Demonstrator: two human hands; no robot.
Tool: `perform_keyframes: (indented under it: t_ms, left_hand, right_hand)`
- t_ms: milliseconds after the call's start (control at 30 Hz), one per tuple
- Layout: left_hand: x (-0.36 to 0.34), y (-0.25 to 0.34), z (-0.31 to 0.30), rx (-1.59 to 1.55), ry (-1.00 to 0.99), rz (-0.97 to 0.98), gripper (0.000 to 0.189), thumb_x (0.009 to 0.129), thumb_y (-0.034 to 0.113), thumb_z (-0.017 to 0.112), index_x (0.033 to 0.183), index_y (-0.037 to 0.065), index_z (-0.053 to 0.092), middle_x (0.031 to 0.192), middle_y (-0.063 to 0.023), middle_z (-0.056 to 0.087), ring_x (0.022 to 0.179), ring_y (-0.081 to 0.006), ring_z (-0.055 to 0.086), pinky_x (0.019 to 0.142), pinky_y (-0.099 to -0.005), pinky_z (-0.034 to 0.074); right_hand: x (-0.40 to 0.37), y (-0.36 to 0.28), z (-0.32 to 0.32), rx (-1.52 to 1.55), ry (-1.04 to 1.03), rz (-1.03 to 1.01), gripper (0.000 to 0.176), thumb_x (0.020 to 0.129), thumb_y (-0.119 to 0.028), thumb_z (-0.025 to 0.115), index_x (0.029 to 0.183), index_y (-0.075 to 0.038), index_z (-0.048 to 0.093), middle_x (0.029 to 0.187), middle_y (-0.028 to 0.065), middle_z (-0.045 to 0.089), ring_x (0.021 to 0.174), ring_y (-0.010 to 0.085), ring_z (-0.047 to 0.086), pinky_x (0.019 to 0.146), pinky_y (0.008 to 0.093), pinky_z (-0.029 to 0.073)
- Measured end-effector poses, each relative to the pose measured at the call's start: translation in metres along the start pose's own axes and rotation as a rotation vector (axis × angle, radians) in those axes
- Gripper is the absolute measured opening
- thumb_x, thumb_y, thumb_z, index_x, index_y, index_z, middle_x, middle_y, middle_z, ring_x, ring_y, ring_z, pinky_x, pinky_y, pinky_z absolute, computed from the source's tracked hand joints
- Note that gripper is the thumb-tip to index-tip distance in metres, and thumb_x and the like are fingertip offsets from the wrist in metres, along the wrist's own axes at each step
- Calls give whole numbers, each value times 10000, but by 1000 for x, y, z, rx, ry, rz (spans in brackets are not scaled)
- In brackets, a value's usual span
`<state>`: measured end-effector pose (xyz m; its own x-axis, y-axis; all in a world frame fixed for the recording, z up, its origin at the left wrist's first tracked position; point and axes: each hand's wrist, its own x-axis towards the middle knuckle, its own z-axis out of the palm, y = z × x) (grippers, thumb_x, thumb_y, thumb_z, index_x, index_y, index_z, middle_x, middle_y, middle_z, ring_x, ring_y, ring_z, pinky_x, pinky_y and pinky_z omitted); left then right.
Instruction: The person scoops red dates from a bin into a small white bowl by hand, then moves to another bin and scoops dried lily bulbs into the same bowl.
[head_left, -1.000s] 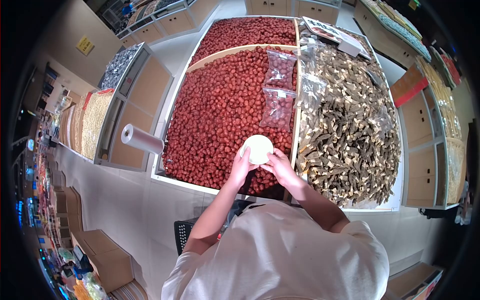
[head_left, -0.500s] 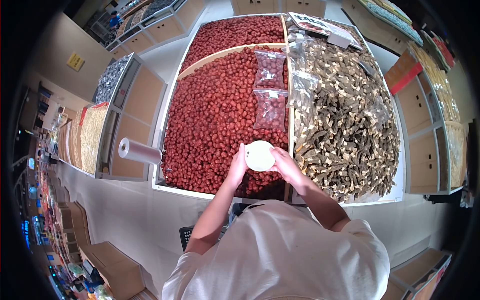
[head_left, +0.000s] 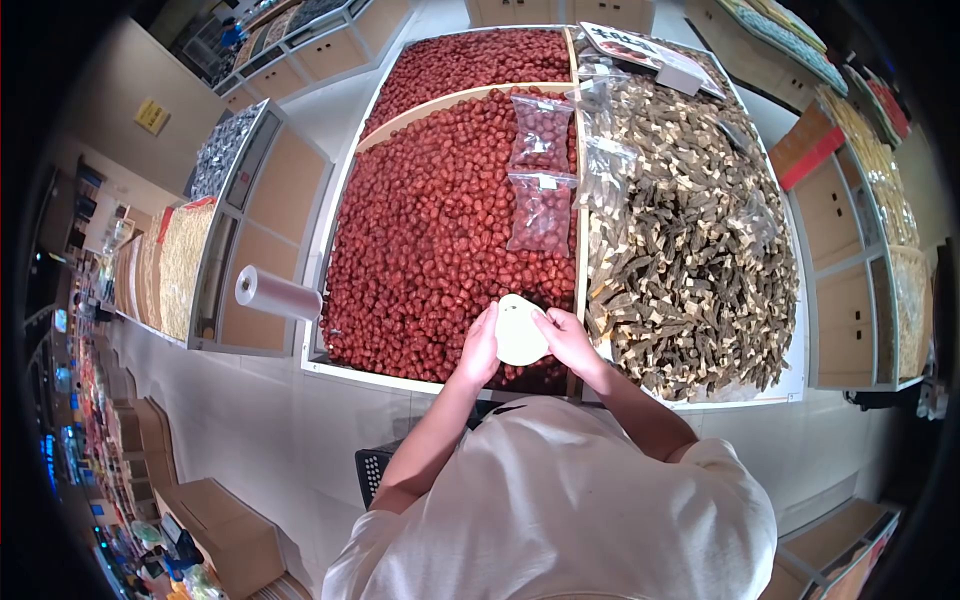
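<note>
Between my two hands is a pale, rounded, flat object [head_left: 521, 331], with a small dark mark near its top. My left hand [head_left: 481, 345] has its fingers around the object's left edge. My right hand [head_left: 567, 340] grips the right edge, thumb on top. Both hands are above the front of a bin of red dates [head_left: 420, 220]. Two clear bags of dates, an upper one [head_left: 541, 134] and a lower one [head_left: 541, 212], lie on the pile beyond my hands.
Right of a wooden divider [head_left: 581, 200] lies a heap of dark dried pieces [head_left: 690, 240], with a sign [head_left: 640, 50] at its back. A plastic roll [head_left: 278, 294] sticks out at the bin's left. A cardboard box [head_left: 225, 535] stands lower left.
Both hands have moved slightly toward my body with the pale object. The object has turned, and its outline looks less round.
</note>
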<state>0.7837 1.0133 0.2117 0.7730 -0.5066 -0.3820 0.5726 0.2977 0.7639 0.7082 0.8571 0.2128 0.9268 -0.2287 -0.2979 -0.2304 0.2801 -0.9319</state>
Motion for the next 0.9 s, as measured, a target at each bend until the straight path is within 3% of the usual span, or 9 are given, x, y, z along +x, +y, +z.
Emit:
perform_keyframes:
  t_ms: [67,167,400,500,600,667,700,767,900]
  left_hand:
    - [0,4,3,14,-10,0,411,1041,348,413,1261,24,538,1196,-92,620,1040,-195,636,905,-341,519]
    - [-7,14,13,24,-29,36,383,1036,318,432,1253,27,553,1210,-86,615,1075,-188,618,926,-331,503]
    - [-26,-2,14,-114,-20,110,371,1031,231,447,1326,10,486,1253,-92,585,1156,-175,571,974,-318,472]
    - [-26,-14,9,-16,87,151,386,1037,263,431,1321,7,484,1235,-101,593,1141,-184,583,971,-329,476]
    - [-29,-12,10,93,83,184,372,1042,249,427,1301,-5,507,1209,-93,614,1097,-169,602,950,-319,487]
    - [-30,-14,13,90,93,197,356,1036,219,453,1283,-23,538,1165,-93,641,1032,-147,619,933,-293,487]
    - [-31,-13,14,88,94,201,356,1036,219,453,1283,-23,538,1165,-93,641,1032,-147,619,933,-293,487]
    - [-34,-9,17,104,118,210,328,1031,191,463,1256,-22,570,1135,-88,657,993,-133,631,890,-279,502]
    - [-41,2,13,193,143,339,248,999,140,529,1178,-7,619,1060,-70,685,938,-121,650,842,-262,519]
  right_hand:
    - [-1,-4,-2,-63,-42,-38,388,1007,-334,514,840,7,594,708,73,626,568,124,631,494,272,559]
    - [-5,-11,0,-57,-67,18,475,1024,-391,441,958,40,627,734,95,657,571,148,650,496,281,570]
    - [-7,-15,3,-66,-53,53,516,1031,-413,400,1000,46,631,728,104,661,520,166,637,453,271,546]
    - [-6,-7,-2,-188,-95,89,508,1031,-412,397,1009,36,634,808,107,674,635,166,662,534,294,561]
    - [3,21,-3,-412,-13,-138,465,1036,-393,398,1080,15,615,968,99,671,807,170,664,667,339,568]
    - [-9,-1,9,231,-165,75,458,1041,-397,384,1213,-9,558,1137,101,639,1013,193,640,824,398,556]
    - [-15,-12,11,228,-169,73,458,1041,-397,384,1213,-9,558,1137,101,639,1013,193,640,824,398,556]
    - [-24,-28,13,494,-241,316,496,1043,-419,363,1325,-28,479,1207,115,620,1056,212,645,860,400,559]
    - [-31,-31,18,394,-241,290,534,1042,-443,344,1358,-27,454,1234,130,613,1109,228,630,909,400,548]
